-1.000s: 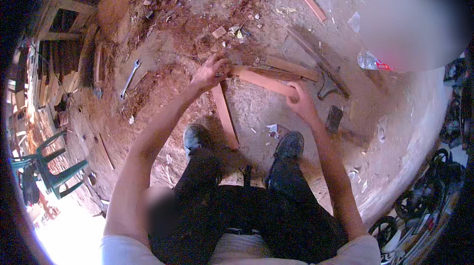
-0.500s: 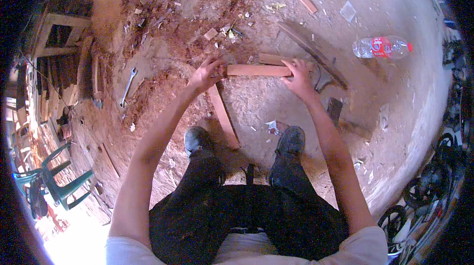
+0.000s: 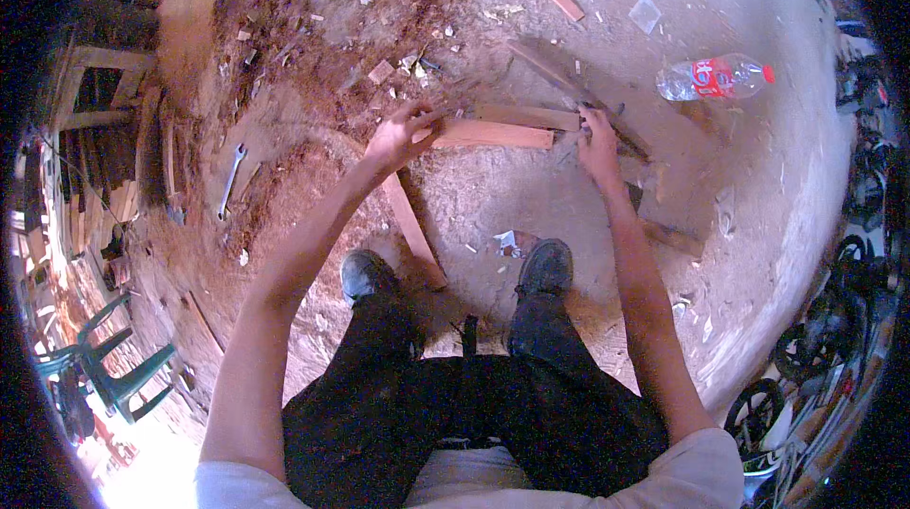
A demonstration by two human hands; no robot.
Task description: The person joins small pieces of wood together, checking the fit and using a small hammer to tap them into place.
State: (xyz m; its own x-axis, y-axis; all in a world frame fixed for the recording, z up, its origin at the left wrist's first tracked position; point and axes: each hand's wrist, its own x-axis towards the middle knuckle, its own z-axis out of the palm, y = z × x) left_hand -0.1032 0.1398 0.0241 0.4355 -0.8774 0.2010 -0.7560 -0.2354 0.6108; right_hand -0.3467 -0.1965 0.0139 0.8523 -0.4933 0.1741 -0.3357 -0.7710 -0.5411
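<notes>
My left hand is closed round the left end of a reddish wooden strip, which lies crosswise ahead of my feet. Just behind it, nearly parallel, is a browner wooden strip. My right hand pinches at the right end of that rear strip, its thumb and fingertips close together and partly blurred. The front strip's right end stands free of my right hand. Below my left hand another wooden strip slants across the ground toward my left shoe.
A wrench lies to the left. A clear plastic bottle with a red label rests at the right. Beyond my right hand is a long dark board. A green plastic chair stands far left; wood scraps and litter dot the dirt floor.
My right hand has let go of the front strip's right end and shifted to the rear strip's end. The front strip now tilts slightly, its right end lower. The view has shifted a little.
</notes>
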